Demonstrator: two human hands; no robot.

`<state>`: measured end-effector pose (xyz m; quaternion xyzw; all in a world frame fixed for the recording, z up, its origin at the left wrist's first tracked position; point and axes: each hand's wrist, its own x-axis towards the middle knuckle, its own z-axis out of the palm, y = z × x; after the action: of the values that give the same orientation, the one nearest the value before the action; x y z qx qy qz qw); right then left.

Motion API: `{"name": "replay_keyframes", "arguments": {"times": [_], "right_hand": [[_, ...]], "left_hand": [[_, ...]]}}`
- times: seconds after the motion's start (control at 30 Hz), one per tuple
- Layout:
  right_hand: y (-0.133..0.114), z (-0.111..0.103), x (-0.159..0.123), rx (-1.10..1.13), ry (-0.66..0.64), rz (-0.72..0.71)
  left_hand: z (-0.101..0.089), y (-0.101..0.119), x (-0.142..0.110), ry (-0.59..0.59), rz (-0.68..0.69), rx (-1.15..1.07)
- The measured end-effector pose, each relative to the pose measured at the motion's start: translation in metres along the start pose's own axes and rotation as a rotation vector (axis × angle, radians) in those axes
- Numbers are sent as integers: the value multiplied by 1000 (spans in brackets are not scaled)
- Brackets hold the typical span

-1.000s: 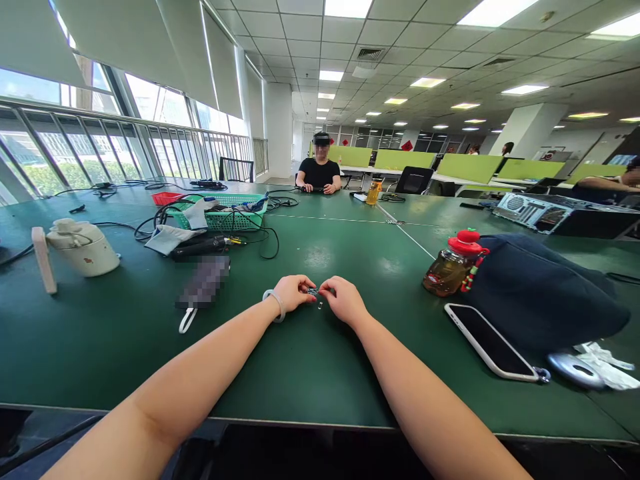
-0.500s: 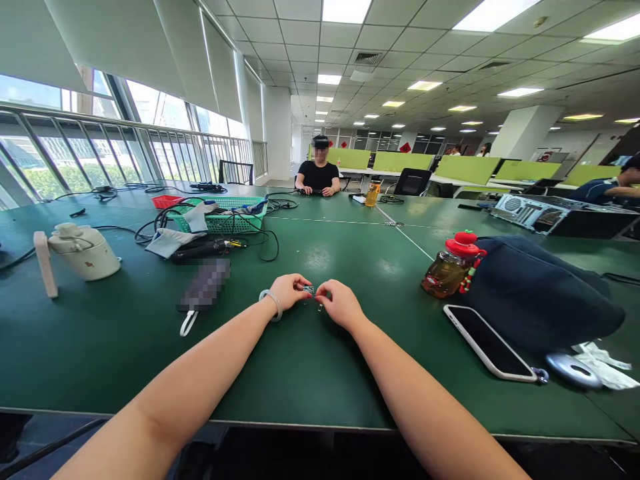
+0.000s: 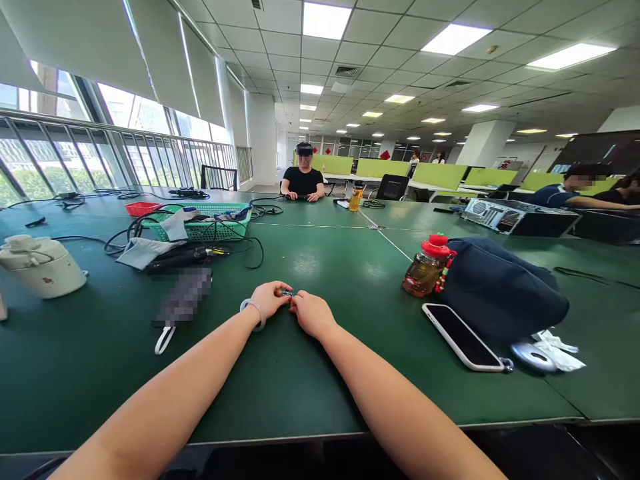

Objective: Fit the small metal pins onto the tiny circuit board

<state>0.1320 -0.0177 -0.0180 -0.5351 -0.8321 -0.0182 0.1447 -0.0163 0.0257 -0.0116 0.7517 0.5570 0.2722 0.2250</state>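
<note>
My left hand (image 3: 267,300), with a pale bangle (image 3: 254,313) at its wrist, pinches a small board-like piece (image 3: 287,294) with green and silvery parts. Close against it, my right hand (image 3: 313,315) has its fingers pressed together at the piece's right side. What those right fingers hold, if anything, is hidden behind them. Both hands are low over the green table (image 3: 295,380).
Left of my arms lie a dark pouch (image 3: 185,297), cables and a green basket (image 3: 200,225), with a cream jug (image 3: 45,267) beyond. To the right are a red-lidded bottle (image 3: 424,270), navy bag (image 3: 500,287) and phone (image 3: 465,337). A person (image 3: 303,179) sits opposite.
My right hand has closed in on the left, so the gap between their fingertips is gone. A small shiny bit below the right fingertips is now out of sight. The camera view has turned right.
</note>
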Motion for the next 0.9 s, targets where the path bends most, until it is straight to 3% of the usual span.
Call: {"name": "replay_keyframes", "arguments": {"times": [0.13, 0.33, 0.67, 0.9], "right_hand": [[6, -3, -4, -18, 8, -20], [16, -16, -9, 25, 123, 13], [12, -21, -10, 32, 136, -62], [21, -17, -9, 438, 271, 18]], "left_hand": [[-1, 1, 0, -25, -5, 2], [5, 8, -4, -180, 27, -185], [8, 16, -9, -229, 49, -460], [4, 19, -10, -215, 27, -501]]}}
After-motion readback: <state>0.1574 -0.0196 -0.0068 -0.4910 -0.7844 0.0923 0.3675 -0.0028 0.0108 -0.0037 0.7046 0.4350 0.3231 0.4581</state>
